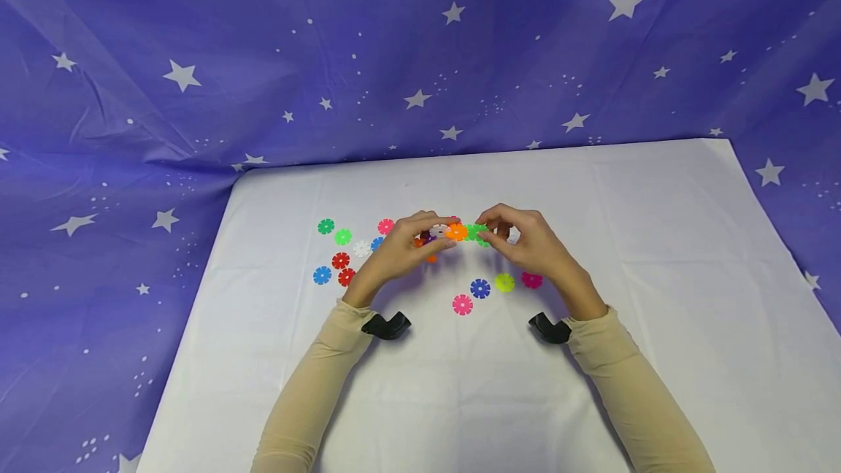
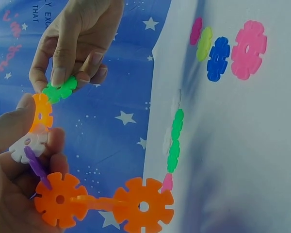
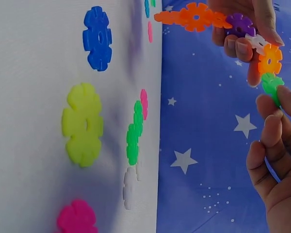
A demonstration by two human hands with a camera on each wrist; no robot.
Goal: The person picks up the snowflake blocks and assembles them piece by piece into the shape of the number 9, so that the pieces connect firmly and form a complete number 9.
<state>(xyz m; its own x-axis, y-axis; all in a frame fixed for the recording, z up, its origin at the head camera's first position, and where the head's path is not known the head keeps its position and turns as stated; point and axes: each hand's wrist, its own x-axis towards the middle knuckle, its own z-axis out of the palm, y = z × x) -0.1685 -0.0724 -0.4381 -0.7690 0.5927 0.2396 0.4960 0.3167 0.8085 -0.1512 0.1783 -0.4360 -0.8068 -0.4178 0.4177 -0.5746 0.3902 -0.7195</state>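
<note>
Above the table, my left hand (image 1: 402, 248) holds a chain of notched plastic discs. In the left wrist view the chain runs from orange discs (image 2: 143, 207) through a purple disc (image 2: 36, 167) and a white disc (image 2: 20, 151) to a light orange disc (image 2: 42, 115) by the thumb. My right hand (image 1: 531, 241) pinches a green disc (image 3: 270, 83) between thumb and fingertips. The green disc's edge meets the light orange disc; I cannot tell whether their notches are locked. In the head view, the left hand hides part of the chain.
Loose discs lie on the white table (image 1: 657, 385): pink (image 1: 463, 304), blue (image 1: 480, 288), yellow (image 1: 504, 282) and magenta (image 1: 532, 280) in front, several more at left, including red (image 1: 340, 260) and green (image 1: 325, 226). A starry blue cloth (image 1: 368, 35) hangs behind.
</note>
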